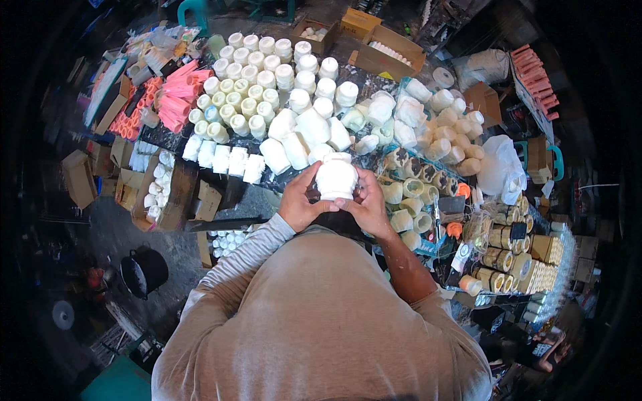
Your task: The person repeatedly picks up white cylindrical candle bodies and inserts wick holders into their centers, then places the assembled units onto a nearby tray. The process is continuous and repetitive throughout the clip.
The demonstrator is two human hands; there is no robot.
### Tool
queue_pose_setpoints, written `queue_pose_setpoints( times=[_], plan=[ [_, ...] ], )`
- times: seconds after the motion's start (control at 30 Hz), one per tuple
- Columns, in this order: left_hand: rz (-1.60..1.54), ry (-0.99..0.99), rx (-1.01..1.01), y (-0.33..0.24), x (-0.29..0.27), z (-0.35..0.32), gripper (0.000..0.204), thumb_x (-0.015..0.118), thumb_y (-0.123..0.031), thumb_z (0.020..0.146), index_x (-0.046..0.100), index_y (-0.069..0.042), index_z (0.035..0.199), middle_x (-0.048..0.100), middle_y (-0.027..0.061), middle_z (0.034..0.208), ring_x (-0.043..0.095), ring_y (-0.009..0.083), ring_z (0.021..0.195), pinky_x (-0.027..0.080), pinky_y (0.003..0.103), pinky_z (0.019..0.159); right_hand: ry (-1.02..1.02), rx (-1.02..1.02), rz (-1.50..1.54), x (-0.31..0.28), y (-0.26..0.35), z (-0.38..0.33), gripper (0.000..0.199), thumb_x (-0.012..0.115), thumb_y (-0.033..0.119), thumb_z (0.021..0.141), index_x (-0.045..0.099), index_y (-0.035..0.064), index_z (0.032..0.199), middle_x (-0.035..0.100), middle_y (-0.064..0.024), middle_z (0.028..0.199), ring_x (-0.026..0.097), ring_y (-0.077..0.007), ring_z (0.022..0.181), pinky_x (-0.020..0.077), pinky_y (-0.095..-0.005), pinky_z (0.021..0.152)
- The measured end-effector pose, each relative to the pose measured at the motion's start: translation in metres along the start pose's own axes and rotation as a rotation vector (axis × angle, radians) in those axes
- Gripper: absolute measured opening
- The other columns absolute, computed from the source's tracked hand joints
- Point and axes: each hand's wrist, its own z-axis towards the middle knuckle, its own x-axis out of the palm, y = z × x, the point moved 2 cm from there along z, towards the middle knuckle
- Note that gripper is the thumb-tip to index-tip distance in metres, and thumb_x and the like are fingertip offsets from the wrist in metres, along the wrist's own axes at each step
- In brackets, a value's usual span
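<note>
white jars [267, 67]: rows on the dark table, toward 12 o'clock
pink tubes [177, 93]: bundled at 10 o'clock, just beside the jars
cardboard boxes [384, 50]: open, at 1 o'clock
clear plastic bag [501, 167]: at 3 o'clock
black pot [144, 271]: on the floor, 8 o'clock
yellowish rolls [508, 257]: stacked at 4 o'clock

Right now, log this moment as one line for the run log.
left hand: holding white jar | right hand: holding same jar | position: above table edge | nearby: rows of white jars
</note>
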Motion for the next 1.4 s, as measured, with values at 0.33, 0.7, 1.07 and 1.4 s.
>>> queue_pose_setpoints(
  times=[0.33, 0.7, 1.07, 1.4],
  plan=[
    [0.459, 0.154, 0.127, 0.011, -0.003, 0.006, 0.085, 0.100, -0.041, 0.051, 0.055, 0.000, 0.110, 0.065, 0.0121, 0.092, 0.066, 0.0257, 0.081, 0.055, 0.039, 0.075, 0.049, 0.044, -0.277, -0.012, -0.025, -0.022, 0.083, 0.095, 0.028, 0.060, 0.054, -0.0005, 0.126, 0.061, -0.0170, 0.117, 0.061, -0.0291, 0.111, 0.0492, -0.0403, 0.096],
    [0.346, 0.176, -0.012, 0.010, -0.005, 0.010, 0.070, 0.096, -0.038, 0.059, 0.051, -0.003, 0.099, 0.060, 0.0132, 0.081, 0.056, 0.0176, 0.075, 0.051, 0.036, 0.069, 0.005, 0.243, -0.259, -0.014, -0.028, -0.025, 0.063, 0.094, 0.033, 0.062, 0.062, -0.0002, 0.104, 0.065, -0.0135, 0.104, 0.064, -0.0254, 0.101, 0.0514, -0.0394, 0.085],
    [0.346, 0.118, -0.011, 0.021, 0.009, 0.023, 0.075, 0.095, -0.035, 0.061, 0.054, 0.000, 0.114, 0.065, 0.0169, 0.086, 0.065, 0.0276, 0.075, 0.053, 0.039, 0.070, -0.086, 0.011, -0.026, -0.019, -0.047, -0.014, 0.069, 0.088, 0.032, 0.072, 0.064, 0.0020, 0.129, 0.061, -0.0138, 0.115, 0.058, -0.0269, 0.110, 0.0464, -0.0400, 0.097],
    [0.339, 0.280, -0.142, 0.022, 0.003, 0.035, 0.079, 0.096, -0.036, 0.059, 0.057, -0.001, 0.117, 0.065, 0.0113, 0.093, 0.063, 0.0211, 0.082, 0.054, 0.036, 0.074, -0.084, 0.055, -0.127, -0.022, -0.079, -0.017, 0.072, 0.092, 0.035, 0.067, 0.062, 0.0015, 0.123, 0.060, -0.0159, 0.115, 0.060, -0.0297, 0.106, 0.0482, -0.0422, 0.093]
  ],
)
